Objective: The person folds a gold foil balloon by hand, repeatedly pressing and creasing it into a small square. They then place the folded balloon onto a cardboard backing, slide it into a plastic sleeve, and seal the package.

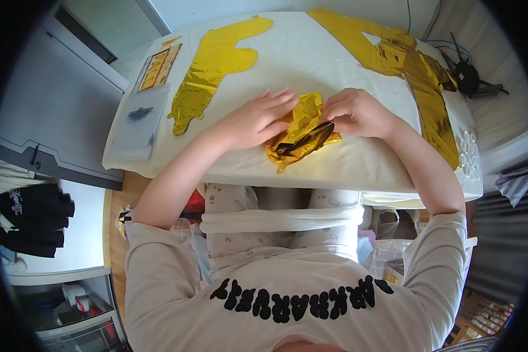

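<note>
In front of me on the table lies a crumpled gold foil balloon (296, 144), partly folded over itself, with a dark fold along its near right side. My left hand (255, 122) rests against its left edge, fingers stretched out and a little apart. At its right edge my right hand (356, 111) has thumb and fingers pinched on the foil. Its fingertips partly hide the spot where they grip.
A flat gold foil balloon (214, 64) lies at the back left, and more gold foil (387, 56) runs along the back right. A clear plastic sleeve (134, 129) is at the left, a black stand (466, 76) at the far right, beside small clear rings (468, 155).
</note>
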`<state>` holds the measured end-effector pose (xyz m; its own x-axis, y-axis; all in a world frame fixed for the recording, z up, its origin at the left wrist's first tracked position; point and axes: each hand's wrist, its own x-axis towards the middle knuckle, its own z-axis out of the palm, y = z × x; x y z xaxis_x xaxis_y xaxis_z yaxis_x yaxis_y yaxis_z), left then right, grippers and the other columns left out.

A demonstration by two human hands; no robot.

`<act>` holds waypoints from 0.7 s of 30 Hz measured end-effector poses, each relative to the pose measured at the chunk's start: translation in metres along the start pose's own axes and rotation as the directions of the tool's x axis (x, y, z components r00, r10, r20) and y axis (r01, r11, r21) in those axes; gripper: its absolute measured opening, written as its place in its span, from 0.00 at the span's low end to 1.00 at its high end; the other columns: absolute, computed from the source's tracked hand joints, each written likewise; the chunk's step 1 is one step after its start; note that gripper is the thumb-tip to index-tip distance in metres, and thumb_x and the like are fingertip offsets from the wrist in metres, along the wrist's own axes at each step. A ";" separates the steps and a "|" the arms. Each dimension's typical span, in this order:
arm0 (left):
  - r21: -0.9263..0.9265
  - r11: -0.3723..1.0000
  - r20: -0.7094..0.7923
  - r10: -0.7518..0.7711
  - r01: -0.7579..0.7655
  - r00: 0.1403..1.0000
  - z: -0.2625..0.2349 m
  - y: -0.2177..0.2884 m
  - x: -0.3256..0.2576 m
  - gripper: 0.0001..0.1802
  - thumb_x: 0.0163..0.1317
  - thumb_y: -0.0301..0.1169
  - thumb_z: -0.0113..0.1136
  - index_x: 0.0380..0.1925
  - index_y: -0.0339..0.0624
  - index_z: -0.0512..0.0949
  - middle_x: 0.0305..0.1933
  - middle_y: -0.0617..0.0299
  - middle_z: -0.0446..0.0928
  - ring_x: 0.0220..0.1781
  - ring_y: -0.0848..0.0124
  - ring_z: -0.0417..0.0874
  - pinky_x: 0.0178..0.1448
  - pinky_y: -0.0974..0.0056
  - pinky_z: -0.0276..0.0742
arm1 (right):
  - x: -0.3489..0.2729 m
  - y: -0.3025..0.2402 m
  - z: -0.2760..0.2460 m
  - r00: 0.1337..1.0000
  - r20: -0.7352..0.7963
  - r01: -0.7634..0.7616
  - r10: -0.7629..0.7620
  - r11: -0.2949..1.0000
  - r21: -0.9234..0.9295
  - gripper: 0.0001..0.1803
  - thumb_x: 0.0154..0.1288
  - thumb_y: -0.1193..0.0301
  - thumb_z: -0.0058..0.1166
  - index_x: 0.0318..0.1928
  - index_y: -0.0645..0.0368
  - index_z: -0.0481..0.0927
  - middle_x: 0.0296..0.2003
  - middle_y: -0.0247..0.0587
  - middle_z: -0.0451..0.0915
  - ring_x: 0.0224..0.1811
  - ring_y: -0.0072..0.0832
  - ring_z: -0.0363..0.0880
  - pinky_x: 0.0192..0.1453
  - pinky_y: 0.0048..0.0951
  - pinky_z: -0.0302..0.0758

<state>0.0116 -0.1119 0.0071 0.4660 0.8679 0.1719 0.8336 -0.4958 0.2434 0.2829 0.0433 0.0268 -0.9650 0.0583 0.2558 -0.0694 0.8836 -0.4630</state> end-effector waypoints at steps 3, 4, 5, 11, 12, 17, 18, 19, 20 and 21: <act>0.092 0.996 0.070 0.007 -0.013 0.997 0.001 0.011 -0.001 0.36 0.78 0.44 0.51 0.78 0.37 0.59 0.82 0.46 0.58 0.85 0.52 0.55 0.85 0.43 0.54 | -0.002 0.001 0.000 1.000 0.005 -0.022 0.022 1.000 -0.021 0.07 0.58 0.74 0.68 0.38 0.59 0.87 0.39 0.43 0.87 0.42 0.44 0.85 0.47 0.39 0.81; 0.074 0.997 0.077 0.012 -0.018 0.997 0.002 0.011 -0.002 0.37 0.77 0.46 0.53 0.78 0.37 0.59 0.83 0.46 0.57 0.85 0.51 0.54 0.85 0.43 0.53 | -0.003 0.004 0.001 0.998 -0.044 0.041 -0.043 0.999 -0.032 0.06 0.61 0.71 0.68 0.37 0.59 0.86 0.35 0.41 0.85 0.37 0.43 0.84 0.42 0.40 0.79; 0.073 0.997 0.078 0.014 -0.019 0.997 0.002 0.012 -0.002 0.37 0.77 0.46 0.53 0.78 0.37 0.59 0.83 0.46 0.57 0.85 0.51 0.54 0.85 0.43 0.53 | -0.003 0.006 0.003 0.990 -0.092 0.104 -0.107 0.994 -0.045 0.08 0.64 0.68 0.68 0.36 0.59 0.85 0.30 0.40 0.83 0.32 0.41 0.82 0.36 0.40 0.77; 0.097 0.994 0.062 0.052 -0.058 0.997 0.000 0.014 -0.007 0.40 0.73 0.49 0.56 0.77 0.37 0.60 0.82 0.45 0.59 0.85 0.50 0.54 0.85 0.43 0.52 | -0.001 0.005 0.007 0.991 -0.123 -0.046 0.057 0.995 0.092 0.13 0.67 0.67 0.68 0.48 0.59 0.85 0.40 0.45 0.87 0.40 0.44 0.84 0.49 0.42 0.79; 0.102 0.992 0.078 0.071 -0.078 0.994 0.000 0.011 -0.007 0.39 0.73 0.48 0.56 0.76 0.37 0.62 0.80 0.45 0.61 0.85 0.50 0.56 0.85 0.42 0.52 | 0.001 0.003 0.009 0.991 -0.121 -0.046 0.057 0.995 0.094 0.13 0.67 0.67 0.68 0.48 0.59 0.85 0.40 0.45 0.87 0.40 0.44 0.84 0.49 0.42 0.79; 0.112 0.988 0.095 0.095 -0.105 0.991 0.006 0.003 -0.008 0.32 0.72 0.42 0.54 0.70 0.36 0.67 0.75 0.44 0.66 0.82 0.48 0.60 0.85 0.39 0.51 | 0.011 -0.011 0.011 0.971 -0.141 -0.213 0.195 0.969 -0.127 0.09 0.66 0.70 0.69 0.44 0.59 0.86 0.36 0.43 0.89 0.38 0.38 0.87 0.46 0.33 0.82; 0.112 0.989 0.122 0.078 -0.092 0.989 0.007 0.000 -0.009 0.35 0.71 0.41 0.54 0.74 0.38 0.63 0.79 0.45 0.61 0.84 0.49 0.56 0.86 0.41 0.48 | 0.011 -0.012 0.012 0.970 -0.141 -0.215 0.197 0.968 -0.128 0.09 0.66 0.70 0.69 0.44 0.59 0.86 0.36 0.43 0.89 0.38 0.38 0.87 0.46 0.33 0.82; 0.114 0.990 0.149 0.062 -0.079 0.987 0.007 -0.002 -0.009 0.38 0.70 0.39 0.55 0.78 0.40 0.60 0.83 0.47 0.55 0.86 0.50 0.51 0.88 0.43 0.46 | 0.011 -0.012 0.015 0.959 -0.187 -0.229 0.214 0.971 -0.064 0.08 0.65 0.71 0.69 0.43 0.58 0.87 0.35 0.42 0.89 0.38 0.37 0.88 0.44 0.32 0.82; 0.114 0.990 0.147 0.063 -0.080 0.987 0.009 -0.004 -0.009 0.38 0.70 0.39 0.55 0.78 0.40 0.60 0.83 0.47 0.55 0.86 0.50 0.51 0.88 0.43 0.46 | 0.012 -0.013 0.017 0.944 -0.232 -0.240 0.234 0.971 0.002 0.07 0.65 0.72 0.69 0.42 0.58 0.87 0.33 0.42 0.89 0.37 0.36 0.89 0.42 0.31 0.83; 0.114 0.990 0.131 0.069 -0.084 0.989 0.009 -0.005 -0.008 0.33 0.72 0.39 0.52 0.74 0.40 0.64 0.80 0.45 0.60 0.84 0.48 0.55 0.86 0.40 0.48 | 0.011 -0.013 0.017 0.945 -0.230 -0.240 0.234 0.971 0.002 0.07 0.65 0.72 0.69 0.42 0.58 0.87 0.33 0.42 0.89 0.37 0.36 0.89 0.42 0.31 0.83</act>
<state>0.0066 -0.1167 -0.0045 0.5573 0.8280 0.0615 0.8198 -0.5605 0.1174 0.2685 0.0243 0.0217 -0.8697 0.3688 0.3280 0.1640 0.8428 -0.5127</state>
